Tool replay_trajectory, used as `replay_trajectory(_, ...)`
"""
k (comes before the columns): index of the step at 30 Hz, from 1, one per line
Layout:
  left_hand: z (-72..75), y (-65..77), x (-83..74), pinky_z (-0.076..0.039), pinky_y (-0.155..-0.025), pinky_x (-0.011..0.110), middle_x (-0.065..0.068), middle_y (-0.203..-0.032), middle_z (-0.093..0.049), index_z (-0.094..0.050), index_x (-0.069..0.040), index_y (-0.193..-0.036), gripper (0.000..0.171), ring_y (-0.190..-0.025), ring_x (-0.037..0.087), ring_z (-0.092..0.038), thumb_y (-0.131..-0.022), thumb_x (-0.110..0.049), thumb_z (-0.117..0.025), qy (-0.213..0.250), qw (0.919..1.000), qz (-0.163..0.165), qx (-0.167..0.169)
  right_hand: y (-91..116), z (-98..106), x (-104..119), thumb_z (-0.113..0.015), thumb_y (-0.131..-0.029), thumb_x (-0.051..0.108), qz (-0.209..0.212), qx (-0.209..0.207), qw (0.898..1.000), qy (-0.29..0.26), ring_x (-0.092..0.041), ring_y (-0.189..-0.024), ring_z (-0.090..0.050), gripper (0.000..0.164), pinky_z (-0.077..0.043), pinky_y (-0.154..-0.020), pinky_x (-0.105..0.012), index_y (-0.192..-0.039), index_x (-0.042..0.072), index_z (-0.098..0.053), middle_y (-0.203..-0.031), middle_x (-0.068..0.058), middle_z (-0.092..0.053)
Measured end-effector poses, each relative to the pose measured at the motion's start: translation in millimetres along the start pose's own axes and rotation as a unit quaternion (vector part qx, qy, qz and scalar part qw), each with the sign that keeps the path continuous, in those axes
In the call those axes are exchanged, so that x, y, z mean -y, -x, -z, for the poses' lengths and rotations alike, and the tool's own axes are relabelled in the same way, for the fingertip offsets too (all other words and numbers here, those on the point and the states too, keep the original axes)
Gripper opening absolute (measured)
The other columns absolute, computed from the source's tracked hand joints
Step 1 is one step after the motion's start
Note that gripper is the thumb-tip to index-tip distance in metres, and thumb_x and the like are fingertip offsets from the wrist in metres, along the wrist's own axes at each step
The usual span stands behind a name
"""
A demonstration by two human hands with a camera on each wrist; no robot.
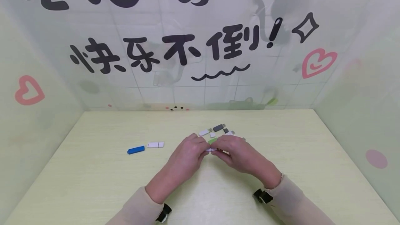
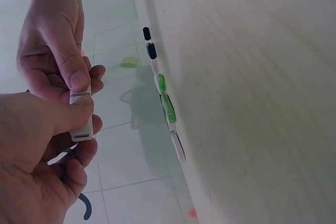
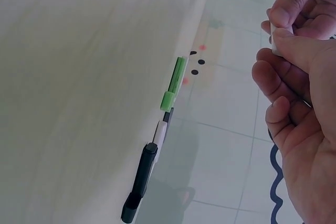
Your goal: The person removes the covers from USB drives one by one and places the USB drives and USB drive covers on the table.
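Observation:
A white USB stick [image 2: 81, 127] is held between both hands, above the table. My left hand [image 1: 189, 152] pinches one end of it between thumb and fingers. At its other end, the thumb and fingers of my right hand [image 1: 239, 151] grip it. A grey seam crosses the stick close to the right thumb in the left wrist view. Just beyond the hands lies a green USB stick [image 1: 212, 141], partly covered by them. In the right wrist view a green cap [image 3: 167, 101] sits by the end of that stick.
Behind the hands lie a white USB stick [image 1: 203, 132], a dark grey one [image 1: 218, 127], a small white cap [image 1: 213, 135] and a dark cap [image 1: 226, 131]. Farther left are a capped white stick [image 1: 153, 144] and a blue one [image 1: 135, 149]. A printed wall [image 1: 175, 94] borders the table.

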State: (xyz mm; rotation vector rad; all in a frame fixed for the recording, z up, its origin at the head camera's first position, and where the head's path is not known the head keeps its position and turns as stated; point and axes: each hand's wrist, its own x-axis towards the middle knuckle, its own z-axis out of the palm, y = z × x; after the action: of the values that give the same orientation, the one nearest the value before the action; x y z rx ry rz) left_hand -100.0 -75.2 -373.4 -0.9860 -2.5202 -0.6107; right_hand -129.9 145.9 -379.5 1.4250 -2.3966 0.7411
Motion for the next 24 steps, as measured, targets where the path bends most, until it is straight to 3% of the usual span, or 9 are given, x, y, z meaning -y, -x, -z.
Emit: replay_trajectory(24, 0.2, 0.1, 0.7, -0.053, -0.075, 0.027, -0.003, -0.085, -0.071, -0.081, -0.010, -0.095, 0.012, -0.080, 0.014, -0.057, -0.088, -0.001, -0.086, -0.003, 0.9999, 0.001, 0.011, 0.8, 2.6, 0.5, -0.079, -0.096, 0.006, 0.001, 0.006, 1.000, -0.011, -0.011, -0.090, -0.070, 0.013, -0.059, -0.081, -0.026, -0.110, 0.007, -0.078, -0.101, 0.000, -0.076)
